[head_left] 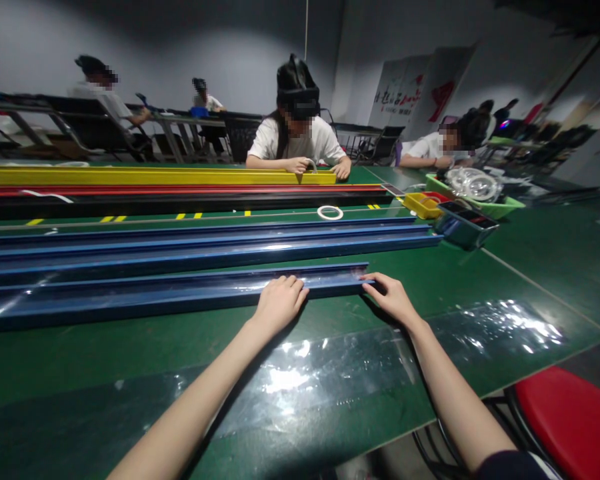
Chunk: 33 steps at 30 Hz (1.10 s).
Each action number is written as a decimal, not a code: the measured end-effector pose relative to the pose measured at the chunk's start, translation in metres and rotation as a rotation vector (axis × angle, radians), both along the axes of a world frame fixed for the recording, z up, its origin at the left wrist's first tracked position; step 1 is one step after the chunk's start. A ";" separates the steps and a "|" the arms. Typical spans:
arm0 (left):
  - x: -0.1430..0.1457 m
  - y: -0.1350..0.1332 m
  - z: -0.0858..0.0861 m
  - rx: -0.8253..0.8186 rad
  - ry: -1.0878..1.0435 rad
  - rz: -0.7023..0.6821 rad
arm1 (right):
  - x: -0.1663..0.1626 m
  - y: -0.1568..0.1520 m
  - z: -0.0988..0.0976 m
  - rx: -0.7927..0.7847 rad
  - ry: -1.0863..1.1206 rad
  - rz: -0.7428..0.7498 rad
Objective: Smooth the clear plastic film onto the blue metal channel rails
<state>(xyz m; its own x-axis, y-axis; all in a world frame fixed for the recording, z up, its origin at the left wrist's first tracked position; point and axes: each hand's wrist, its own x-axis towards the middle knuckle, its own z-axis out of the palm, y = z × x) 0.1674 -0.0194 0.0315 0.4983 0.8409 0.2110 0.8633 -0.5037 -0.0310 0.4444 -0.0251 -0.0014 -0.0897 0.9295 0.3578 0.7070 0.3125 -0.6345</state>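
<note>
A long blue plastic channel (pixel 155 293) lies across the green table (pixel 530 267) just in front of me. My left hand (pixel 279 303) rests on its near edge, fingers curled over the rim. My right hand (pixel 391 297) grips the channel's right end, fingers pinched around the tip. Both arms reach forward over a clear plastic sheet (pixel 330 380) lying on the table.
More blue channels (pixel 205 243) lie behind, then a black-and-red one (pixel 180 195) and a yellow one (pixel 155 176). A tape ring (pixel 330 213), yellow tray (pixel 423 203), dark bin (pixel 465 227) and green bin (pixel 500 207) sit at right. A person (pixel 297 133) works opposite; a red stool (pixel 573 417) stands beside me.
</note>
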 end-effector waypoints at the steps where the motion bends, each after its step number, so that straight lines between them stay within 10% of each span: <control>1: 0.000 0.000 0.000 -0.002 -0.001 -0.002 | 0.000 0.000 0.000 -0.001 -0.001 0.001; 33: 0.001 -0.001 -0.001 -0.006 0.021 0.019 | 0.001 -0.001 0.001 -0.004 -0.068 -0.104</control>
<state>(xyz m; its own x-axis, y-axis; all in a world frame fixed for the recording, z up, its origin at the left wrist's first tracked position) 0.1688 -0.0206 0.0303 0.4865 0.8514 0.1961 0.8719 -0.4876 -0.0463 0.4454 -0.0258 -0.0009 -0.0170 0.9363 0.3508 0.7771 0.2332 -0.5846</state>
